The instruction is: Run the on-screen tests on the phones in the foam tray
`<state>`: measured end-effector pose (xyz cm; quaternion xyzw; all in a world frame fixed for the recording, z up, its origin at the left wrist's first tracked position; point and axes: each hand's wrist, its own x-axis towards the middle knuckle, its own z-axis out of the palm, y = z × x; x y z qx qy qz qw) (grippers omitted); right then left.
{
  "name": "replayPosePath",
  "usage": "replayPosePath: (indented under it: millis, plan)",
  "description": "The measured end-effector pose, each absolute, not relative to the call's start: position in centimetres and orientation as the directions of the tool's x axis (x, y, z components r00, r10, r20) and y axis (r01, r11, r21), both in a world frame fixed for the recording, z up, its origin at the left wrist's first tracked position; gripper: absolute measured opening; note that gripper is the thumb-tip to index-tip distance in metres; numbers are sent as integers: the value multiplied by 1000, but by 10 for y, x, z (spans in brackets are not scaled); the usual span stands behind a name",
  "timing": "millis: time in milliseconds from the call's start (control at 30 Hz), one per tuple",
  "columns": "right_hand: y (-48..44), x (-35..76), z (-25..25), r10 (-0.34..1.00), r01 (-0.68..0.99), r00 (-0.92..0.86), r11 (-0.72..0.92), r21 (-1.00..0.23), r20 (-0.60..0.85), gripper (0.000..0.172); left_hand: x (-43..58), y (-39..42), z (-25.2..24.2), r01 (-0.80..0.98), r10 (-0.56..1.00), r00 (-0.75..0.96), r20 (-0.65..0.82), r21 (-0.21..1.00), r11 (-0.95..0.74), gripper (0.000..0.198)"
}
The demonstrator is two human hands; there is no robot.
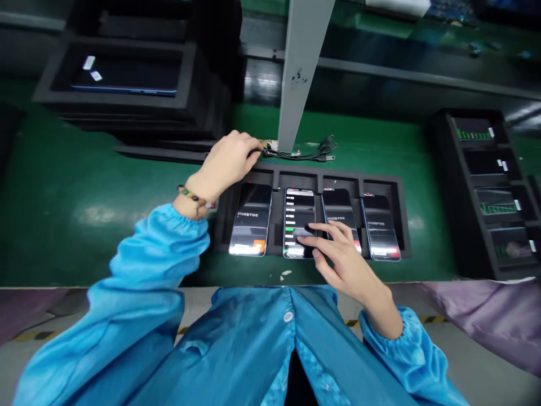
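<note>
My right hand (342,254) has its fingers spread, with fingertips at the lit list on the screen of the second phone (291,225) from the left. That phone lies face up in a black foam tray (276,220). Beside it are a left phone (251,220), a third phone (338,211) partly covered by my right hand, and a right phone (380,225), all showing dark screens with white text. Behind the tray, my left hand (230,160) is closed, its bent fingertips at the left end of a bundle of short black cables (304,155). The exact grip is partly hidden.
A stack of black foam trays (190,84) stands at back left, a phone (127,76) in the top one. Another foam tray (469,192) with several devices is at right. A grey metal post (300,73) rises behind the cables. Purple sleeves show at both sides.
</note>
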<state>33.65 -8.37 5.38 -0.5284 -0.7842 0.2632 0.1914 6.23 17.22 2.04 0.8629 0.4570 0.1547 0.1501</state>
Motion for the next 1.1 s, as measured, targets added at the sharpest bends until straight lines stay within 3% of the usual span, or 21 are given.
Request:
replayPosePath:
  millis: [133, 333, 533, 667, 833, 967, 1100]
  plan:
    - [-94, 334, 56, 933, 707, -359, 282, -648, 14, 41, 75, 212, 3, 790, 844, 534, 50, 325, -519, 27]
    - [-81, 338, 55, 953, 722, -302, 256, -642, 40, 41, 76, 216, 0, 811, 867, 499, -10, 357, -463, 15]
    - [-51, 336, 45, 978, 796, -203, 187, -576, 37, 43, 74, 212, 4, 764, 818, 571, 71, 320, -561, 18]
    - [-41, 344, 50, 982, 810, -179, 179, -558, 55, 42, 72, 197, 22, 697, 802, 572, 170, 415, -585, 18]
    - [-15, 358, 81, 953, 841, -44, 197, -503, 299, 43, 91, 155, 73, 579, 767, 594, 244, 533, -617, 18]
    - [31, 356, 97, 917, 828, -169, 330, -452, 360, 45, 122, 129, 111, 524, 784, 566, 254, 623, -580, 20]
    - [82, 352, 98, 886, 774, -310, 446, -449, 345, 36, 140, 124, 125, 530, 770, 571, 284, 589, -610, 24]
